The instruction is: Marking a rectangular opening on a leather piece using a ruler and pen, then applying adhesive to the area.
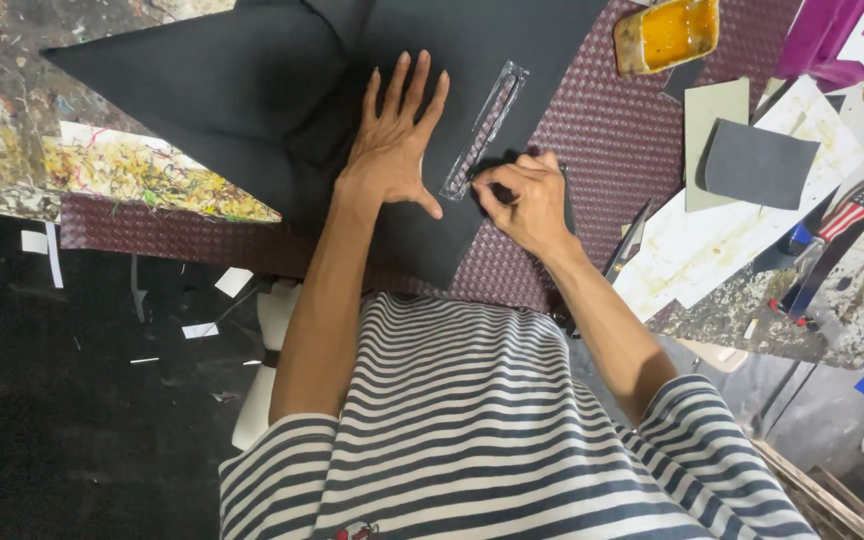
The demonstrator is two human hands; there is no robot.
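Head camera view, looking straight down over a person in a striped shirt at a paint-spattered workbench (12,120). The left hand (394,145) lies flat with its fingers spread wide and straight, palm pressing down on a large black sheet (252,90) of soft material. The right hand (522,200) is curled almost closed, thumb and fingertips pinched together at the near end of a long narrow slot (485,130) cut through the black sheet; whether something small is held in that pinch cannot be told. The slot runs diagonally away from the person, its edges catching the light, and a maroon woven-textured sheet (612,130) shows through it. That maroon sheet lies beneath the black one and extends out to the right and along the near edge of the bench. The black sheet is matte, with a pointed corner reaching far to the left. To the right, well apart from the hands, sit a tray of yellow liquid (667,32), a dark grey rectangular piece (760,165) and pale card offcuts (717,110). White paper scraps (232,282) lie on the dark floor at left.
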